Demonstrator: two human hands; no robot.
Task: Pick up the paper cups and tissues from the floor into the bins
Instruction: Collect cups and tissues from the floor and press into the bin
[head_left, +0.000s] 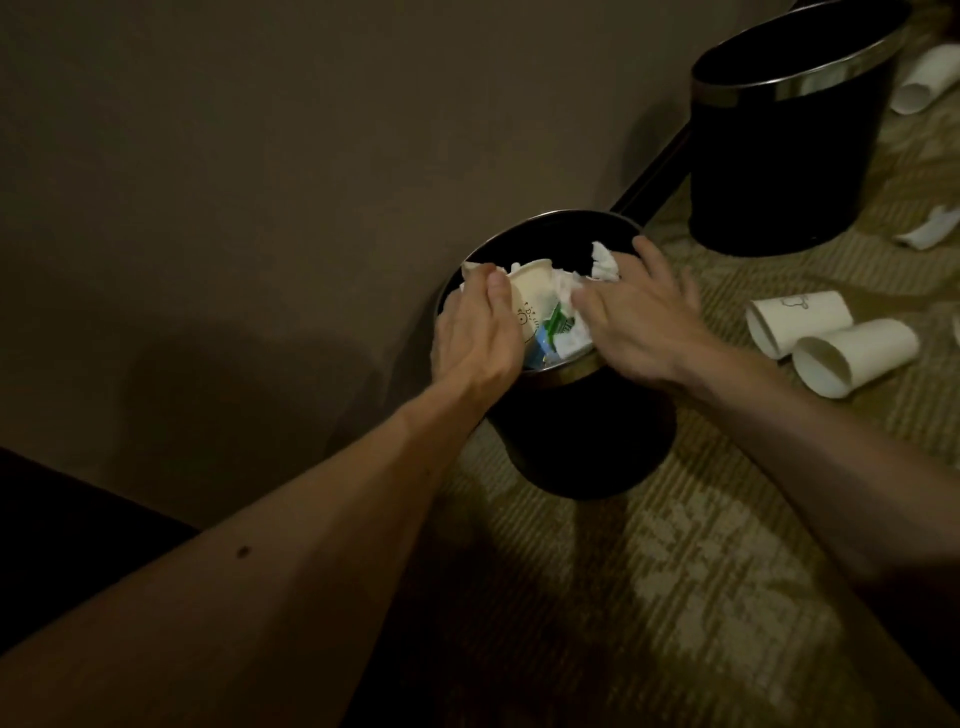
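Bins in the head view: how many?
2. The near bin stands by the wall at mid-frame, partly filled; the far bin stands on the carpet at upper right, its top cut by the frame. Others may lie outside view.

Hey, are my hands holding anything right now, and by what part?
Left hand lies against the side of the paper cup in the near bin; a grip cannot be told. Right hand spreads open over tissue, holding nothing.

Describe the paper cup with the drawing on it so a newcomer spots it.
Find the nearer black bin, against the wall. On the carpet to its right two white paper cups lie side by side. The doodled cup is the farther one, with a line drawing on its side; the plain cup has none.
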